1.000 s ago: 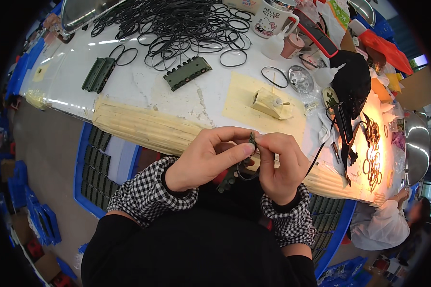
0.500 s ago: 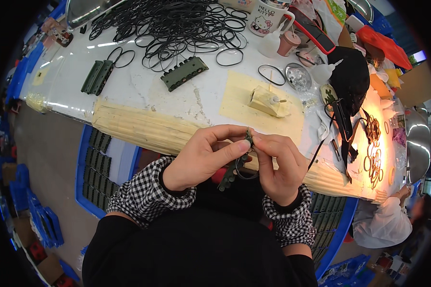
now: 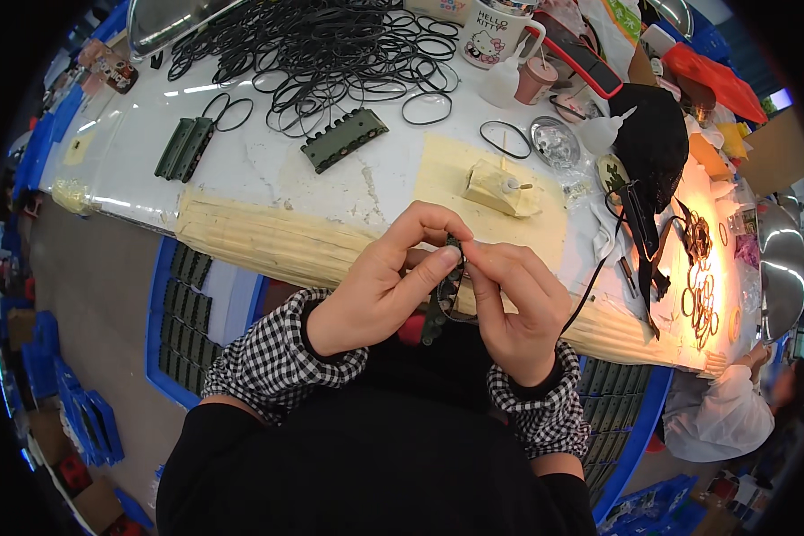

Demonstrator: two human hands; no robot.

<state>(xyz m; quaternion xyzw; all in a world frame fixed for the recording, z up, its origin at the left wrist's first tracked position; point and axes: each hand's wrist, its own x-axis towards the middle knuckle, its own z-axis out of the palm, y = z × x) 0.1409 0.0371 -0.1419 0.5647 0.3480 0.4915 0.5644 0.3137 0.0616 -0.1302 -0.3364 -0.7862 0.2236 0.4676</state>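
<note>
My left hand (image 3: 375,290) is closed around a dark green wheeled plastic piece (image 3: 433,329), like a toy tank's hull, held upright above my lap. My right hand (image 3: 523,308) pinches at its top end, fingertips meeting those of the left. A thin black rubber band (image 3: 458,319) loops along the piece towards my right hand; the fingers partly hide it. On the white table (image 3: 268,170) lie another green wheeled piece (image 3: 344,140) and a pair of similar pieces (image 3: 184,149). Behind them spreads a heap of black rubber bands (image 3: 322,67).
A yellowish block (image 3: 500,189) sits on a yellow sheet (image 3: 433,179). Blue trays of green pieces stand below the table, left (image 3: 154,348) and right (image 3: 648,415). A white mug (image 3: 491,36), a pink cup (image 3: 536,80) and a black cap (image 3: 648,147) crowd the right. Another person's white sleeve (image 3: 715,415) shows.
The green piece has been turned more upright, its lower end shifting right and up. My left fingers have risen slightly and arch more. Both hands keep their hold.
</note>
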